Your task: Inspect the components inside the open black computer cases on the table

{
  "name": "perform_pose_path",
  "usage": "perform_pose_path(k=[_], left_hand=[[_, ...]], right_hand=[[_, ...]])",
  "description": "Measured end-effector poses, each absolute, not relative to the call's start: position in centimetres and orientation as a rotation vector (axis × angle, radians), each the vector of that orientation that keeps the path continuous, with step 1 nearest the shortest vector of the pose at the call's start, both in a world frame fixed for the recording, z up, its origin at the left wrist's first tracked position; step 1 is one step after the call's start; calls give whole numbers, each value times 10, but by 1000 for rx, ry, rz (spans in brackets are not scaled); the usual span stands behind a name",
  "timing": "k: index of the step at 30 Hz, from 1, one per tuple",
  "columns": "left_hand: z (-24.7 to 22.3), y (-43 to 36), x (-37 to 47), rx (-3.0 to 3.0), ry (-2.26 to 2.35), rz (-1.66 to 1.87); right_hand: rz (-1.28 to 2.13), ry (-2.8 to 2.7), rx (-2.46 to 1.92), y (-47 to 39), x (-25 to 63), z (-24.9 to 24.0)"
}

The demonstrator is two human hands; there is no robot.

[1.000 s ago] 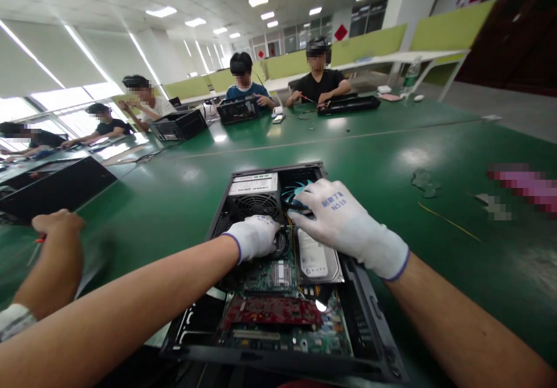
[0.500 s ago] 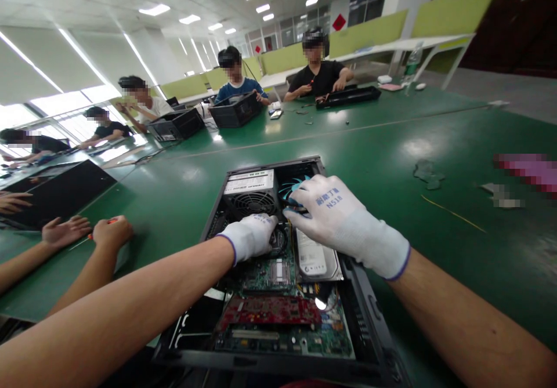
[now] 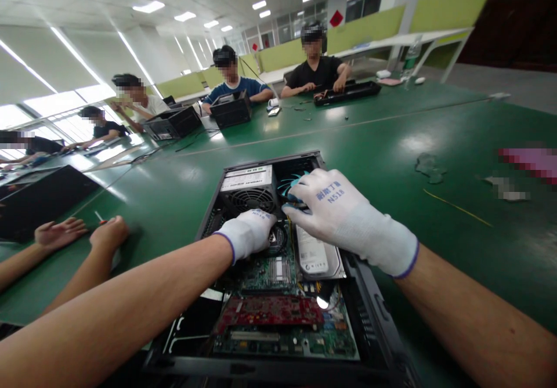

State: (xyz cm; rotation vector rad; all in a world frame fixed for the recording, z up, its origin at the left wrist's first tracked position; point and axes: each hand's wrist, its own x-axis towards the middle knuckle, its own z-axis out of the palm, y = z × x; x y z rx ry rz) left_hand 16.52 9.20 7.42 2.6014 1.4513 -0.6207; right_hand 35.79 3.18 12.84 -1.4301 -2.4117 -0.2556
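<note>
An open black computer case (image 3: pixel 378 312) lies in front of me. My left hand (image 3: pixel 252 231), in a white glove, is closed at the round black cooler (image 3: pixel 277 240) below the power supply (image 3: pixel 248 188); its fingertips are hidden. White-gloved too, my right hand (image 3: pixel 326 202) is curled beside the blue-bladed fan (image 3: pixel 289 184), thumb and fingers close together; what they grip, if anything, cannot be made out. Under the right hand sits a silver hard drive (image 3: pixel 313 254). A red card (image 3: pixel 270 312) lies across the green motherboard (image 3: pixel 278 272).
At the left, another person's hands (image 3: pixel 108 234) hold a screwdriver beside a black case (image 3: pixel 43 202). Across the green table (image 3: pixel 369 138), people sit with more cases (image 3: pixel 230 109). A yellow cable tie (image 3: pixel 456 207) and a clear plastic bag (image 3: pixel 430 167) lie at the right.
My hands stay almost in place. The neighbour's screwdriver now points upward. Across the table, a person has turned the black case. The view has shifted slightly.
</note>
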Motion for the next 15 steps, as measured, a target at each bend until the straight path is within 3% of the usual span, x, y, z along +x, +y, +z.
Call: perform_pose_path(k=[15], left_hand=[[77,91,167,2611,1412,-663]], right_hand=[[-261,-2460,-1441,29,358,131]])
